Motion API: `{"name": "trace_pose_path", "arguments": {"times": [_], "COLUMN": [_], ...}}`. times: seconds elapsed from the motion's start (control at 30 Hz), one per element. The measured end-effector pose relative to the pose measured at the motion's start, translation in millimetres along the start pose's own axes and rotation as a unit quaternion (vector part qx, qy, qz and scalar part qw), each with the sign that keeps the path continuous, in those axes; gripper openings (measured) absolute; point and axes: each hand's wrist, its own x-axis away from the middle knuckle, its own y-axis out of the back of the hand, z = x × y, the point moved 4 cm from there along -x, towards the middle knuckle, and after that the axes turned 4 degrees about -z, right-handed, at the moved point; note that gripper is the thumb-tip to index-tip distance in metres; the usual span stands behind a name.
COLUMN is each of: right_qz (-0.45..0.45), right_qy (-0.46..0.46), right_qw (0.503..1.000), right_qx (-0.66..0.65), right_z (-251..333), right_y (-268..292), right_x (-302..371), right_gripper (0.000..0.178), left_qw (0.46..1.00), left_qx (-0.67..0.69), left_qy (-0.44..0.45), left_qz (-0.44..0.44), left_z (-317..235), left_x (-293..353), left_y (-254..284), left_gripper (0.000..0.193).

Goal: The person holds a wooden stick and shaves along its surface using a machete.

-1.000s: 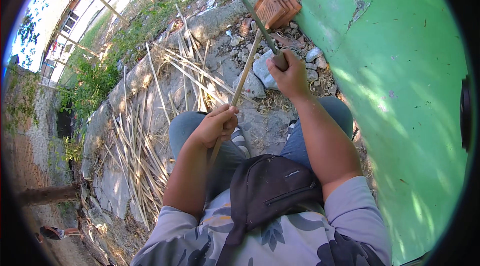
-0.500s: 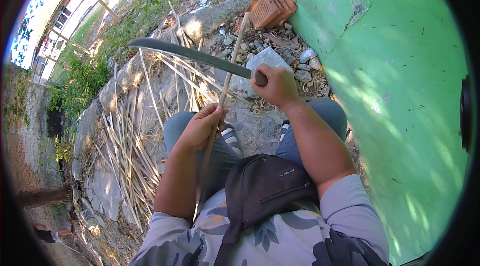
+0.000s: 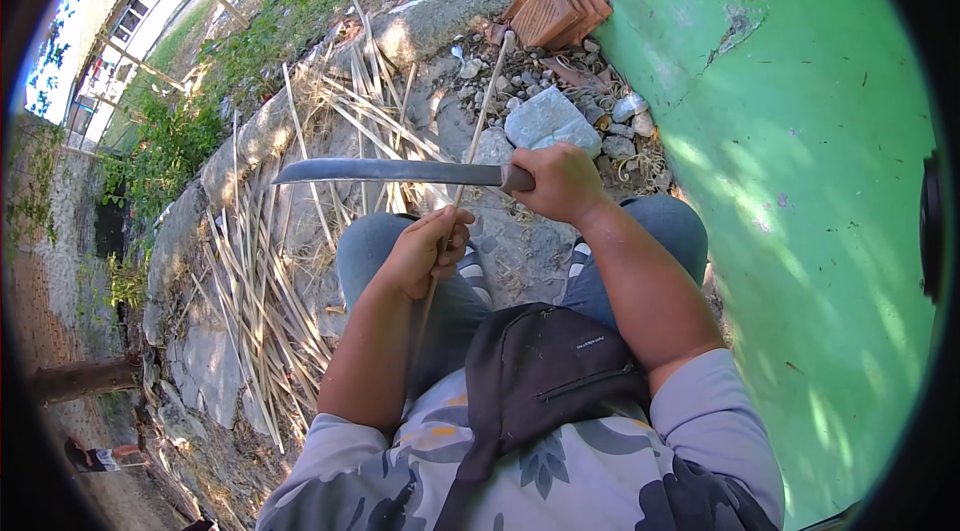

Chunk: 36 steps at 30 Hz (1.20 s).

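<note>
A machete (image 3: 385, 171) with a long dark blade lies level across the view, its edge side crossing a thin wooden strip (image 3: 488, 101). My right hand (image 3: 562, 183) is closed round the machete's short brown handle. My left hand (image 3: 430, 249) grips the strip just below the blade, thumb along it. The strip slants from near my lap up and away toward the rubble, and its lower part runs beside my left forearm. Blade and strip appear to touch where they cross.
Many pale split strips (image 3: 262, 316) lie heaped on the stone ground to my left. Ahead are a pale stone block (image 3: 553, 119), small rubble and stacked terracotta tiles (image 3: 562, 11). A green wall (image 3: 800, 231) rises at my right. A black bag (image 3: 550, 361) rests on my lap.
The machete has come down along the strip toward my left hand, its blade turning from slanted to level. My left hand still holds the strip.
</note>
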Motion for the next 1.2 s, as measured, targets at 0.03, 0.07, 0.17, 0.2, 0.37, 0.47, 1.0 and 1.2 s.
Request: {"name": "trace_pose_path", "arguments": {"times": [0.03,0.07,0.17,0.2,0.37,0.47,1.0,1.2], "right_qz": [0.005,0.005,0.014,0.026,0.070,0.136,0.232,0.175], "right_qy": [-0.006,-0.006,-0.024,-0.023,-0.009,-0.069,-0.169,-0.123], "right_qw": [1.000,1.000,1.000,0.999,0.997,0.987,0.953,0.976], "right_qx": [-0.004,-0.003,-0.007,-0.003,-0.007,0.043,-0.101,-0.044], "right_z": [0,0,0,2,5,-13,-23,-19], "right_y": [0,0,1,2,-1,-11,-36,-31], "right_x": [0,0,2,1,3,6,12,15], "right_gripper": [0.023,0.023,0.022,0.020,0.018,0.019,0.030,0.017], "left_qw": [1.000,0.999,0.995,0.991,0.984,0.957,0.951,0.931], "left_qx": [0.000,0.010,0.027,0.035,-0.160,-0.277,-0.299,-0.347], "left_qy": [0.000,0.028,0.055,0.055,-0.050,-0.084,-0.071,-0.096], "left_qz": [0.001,0.021,0.079,0.118,0.055,-0.024,-0.041,-0.061], "left_z": [-1,1,6,8,11,13,16,20], "left_x": [-2,-3,-8,-9,-11,-14,-22,-24], "left_y": [0,-3,0,0,-5,-11,-7,-4], "left_gripper": [0.028,0.026,0.021,0.018,0.024,0.033,0.031,0.029]}}
